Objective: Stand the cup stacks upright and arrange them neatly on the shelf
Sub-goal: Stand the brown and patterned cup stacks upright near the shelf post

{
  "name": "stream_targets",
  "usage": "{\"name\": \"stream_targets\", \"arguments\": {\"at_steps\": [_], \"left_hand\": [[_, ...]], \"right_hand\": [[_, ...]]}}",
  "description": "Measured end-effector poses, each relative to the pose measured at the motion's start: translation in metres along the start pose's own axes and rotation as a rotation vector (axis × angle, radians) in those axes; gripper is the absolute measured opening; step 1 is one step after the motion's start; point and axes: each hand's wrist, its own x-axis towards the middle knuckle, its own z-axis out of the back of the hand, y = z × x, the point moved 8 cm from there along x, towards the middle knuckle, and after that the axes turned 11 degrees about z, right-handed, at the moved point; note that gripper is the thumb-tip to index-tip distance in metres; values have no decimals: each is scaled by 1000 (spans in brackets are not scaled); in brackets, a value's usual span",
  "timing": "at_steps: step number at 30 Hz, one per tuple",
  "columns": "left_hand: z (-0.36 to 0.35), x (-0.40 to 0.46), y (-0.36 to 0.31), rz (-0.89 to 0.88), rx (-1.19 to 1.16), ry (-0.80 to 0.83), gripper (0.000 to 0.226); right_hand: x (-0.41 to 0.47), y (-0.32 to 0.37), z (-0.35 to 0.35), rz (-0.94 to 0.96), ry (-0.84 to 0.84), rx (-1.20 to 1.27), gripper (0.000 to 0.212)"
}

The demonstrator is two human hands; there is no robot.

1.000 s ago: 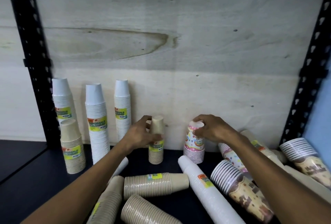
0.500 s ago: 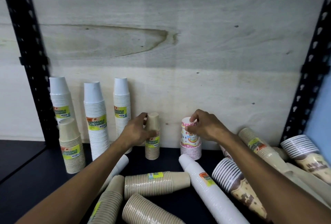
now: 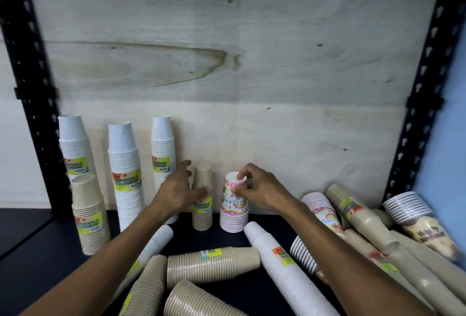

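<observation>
- At the back I see a pale plywood panel (image 3: 252, 63), matt, with grain and a dark knot stain at upper left.
- The uprights (image 3: 27, 88) at both frame edges look like black punched metal, matt.
- The shelf (image 3: 30, 260) is dark and smooth with a dull sheen.
- The white cup stacks (image 3: 124, 177) look like smooth paper.
- The tan stacks (image 3: 211, 265) look like ribbed, matt kraft paper; yellow-green labels look glossy.
- The patterned stack (image 3: 234, 204) at centre is printed paper.

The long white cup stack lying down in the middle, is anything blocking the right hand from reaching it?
Nothing visible stands between them. The right hand pinches the colourful cup stack at the back wall, and the long white stack lies just in front of and below it on the shelf, its upper side uncovered.
</observation>
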Motion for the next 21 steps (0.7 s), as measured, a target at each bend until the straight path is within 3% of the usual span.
{"name": "stream_targets", "arguments": {"at_steps": [4, 7, 11, 15, 21], "left_hand": [[24, -22, -25, -66, 44, -190, 90], [30, -47, -56, -130, 29, -236, 78], [-3, -77, -102, -185, 80, -95, 58], [-72, -91, -131, -154, 129, 122, 59], [-166, -90, -158, -97, 362, 326, 70]], "right_hand": [[-10, 5, 15, 3, 1, 17, 38], [-26, 4, 43, -14, -69, -93, 36], [-59, -19, 90, -117, -163, -251, 32], [-96, -56, 130, -299, -196, -453, 39], [-147, -105, 154, -587, 28, -630, 73]]}}
